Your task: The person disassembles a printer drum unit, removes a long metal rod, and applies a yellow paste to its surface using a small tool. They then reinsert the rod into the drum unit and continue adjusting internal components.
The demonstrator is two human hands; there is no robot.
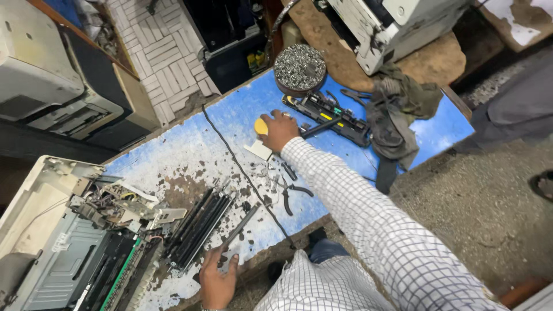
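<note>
Hands on blue bench (190, 150), printer parts around.
Right hand (279, 130) at 12 o'clock, fingers curled over yellow disc (261, 126); left hand (218, 281) at 6, fingers spread, touching grey rod (241, 226) beside black rollers (199, 230).

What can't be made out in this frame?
- Head view: the right hand covers most of the yellow object; its kind is unclear.
- Left hand: the wrist is cut off by the bottom edge.
- Round tray: its small metal contents are too small to identify.
</note>
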